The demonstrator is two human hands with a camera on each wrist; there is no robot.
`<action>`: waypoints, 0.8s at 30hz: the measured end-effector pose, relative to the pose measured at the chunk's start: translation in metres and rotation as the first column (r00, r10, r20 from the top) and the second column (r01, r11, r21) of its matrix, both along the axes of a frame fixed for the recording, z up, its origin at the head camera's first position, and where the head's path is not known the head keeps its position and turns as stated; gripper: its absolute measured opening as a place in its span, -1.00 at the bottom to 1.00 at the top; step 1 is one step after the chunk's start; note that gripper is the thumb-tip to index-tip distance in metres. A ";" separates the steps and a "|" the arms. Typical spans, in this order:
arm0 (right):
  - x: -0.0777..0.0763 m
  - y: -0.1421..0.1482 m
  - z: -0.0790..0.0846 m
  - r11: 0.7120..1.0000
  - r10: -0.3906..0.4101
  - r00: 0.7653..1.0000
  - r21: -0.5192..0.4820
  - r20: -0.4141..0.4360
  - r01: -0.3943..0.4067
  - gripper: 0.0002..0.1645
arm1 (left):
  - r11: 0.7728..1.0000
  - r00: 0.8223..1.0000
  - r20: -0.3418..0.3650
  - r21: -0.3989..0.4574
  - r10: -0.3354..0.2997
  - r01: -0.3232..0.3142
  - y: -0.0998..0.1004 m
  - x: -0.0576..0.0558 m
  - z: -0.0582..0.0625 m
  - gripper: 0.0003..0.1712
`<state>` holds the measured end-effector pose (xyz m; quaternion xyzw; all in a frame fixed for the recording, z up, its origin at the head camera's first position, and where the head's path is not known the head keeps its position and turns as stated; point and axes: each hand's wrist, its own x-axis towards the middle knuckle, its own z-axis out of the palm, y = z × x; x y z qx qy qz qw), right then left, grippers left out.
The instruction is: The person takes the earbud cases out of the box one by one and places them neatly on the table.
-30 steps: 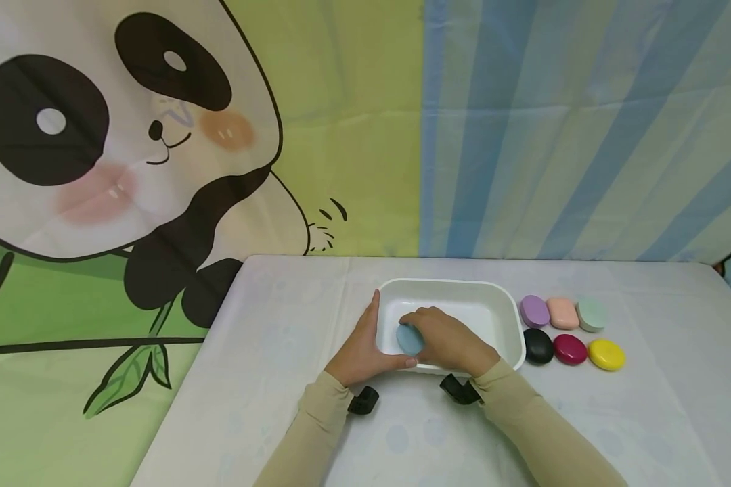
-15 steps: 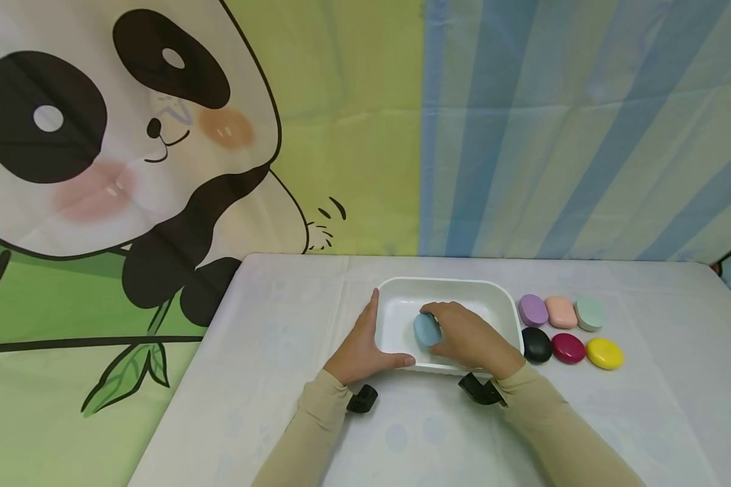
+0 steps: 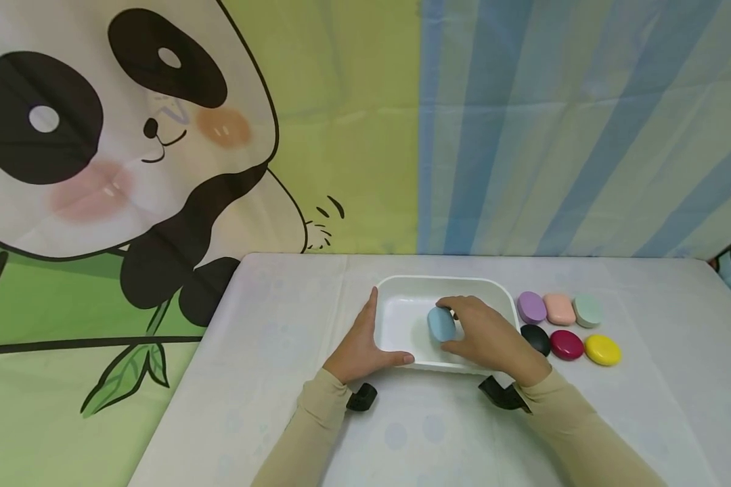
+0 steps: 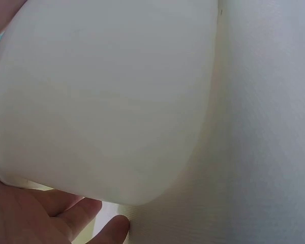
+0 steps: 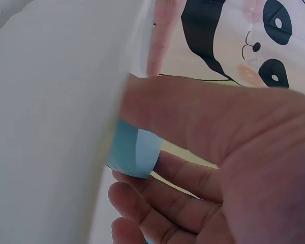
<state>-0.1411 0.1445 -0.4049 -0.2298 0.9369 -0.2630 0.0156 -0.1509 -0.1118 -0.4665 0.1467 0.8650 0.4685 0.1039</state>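
Note:
A white rectangular tray (image 3: 402, 304) stands on the table. My right hand (image 3: 490, 338) pinches a light blue oval block (image 3: 441, 325) over the middle of the tray, thumb on the near side and fingers on the far side. The right wrist view shows the light blue block (image 5: 137, 150) between thumb and fingers. At the tray's left front corner, my left hand (image 3: 365, 352) rests with straight fingers along the left side and the thumb along the front rim. The left wrist view has the tray's outer wall (image 4: 107, 101), with the left fingers beside it.
Right of the tray are purple (image 3: 532, 308), pink (image 3: 559, 309) and mint (image 3: 587, 311) blocks, with black (image 3: 536, 338), dark red (image 3: 566, 345) and yellow (image 3: 603, 350) rounded pieces in front. A panda-print cloth (image 3: 341, 135) hangs behind the white-covered table (image 3: 280, 311).
My right hand has carried the light blue block rightward, from the tray's left part to its middle. My left hand has stayed at the tray's corner.

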 end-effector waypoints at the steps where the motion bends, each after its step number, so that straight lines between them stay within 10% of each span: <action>1: 0.001 0.002 0.001 1.000 -0.003 1.000 -0.001 -0.004 0.003 -0.26 | 1.000 1.000 -0.002 0.000 0.000 0.000 0.000 0.000 0.000 0.65; 24: 0.029 0.050 0.009 0.994 -0.106 0.994 -0.028 -0.039 0.105 -0.19 | 0.999 1.000 -0.001 -0.033 0.008 -0.008 0.000 0.000 -0.001 0.64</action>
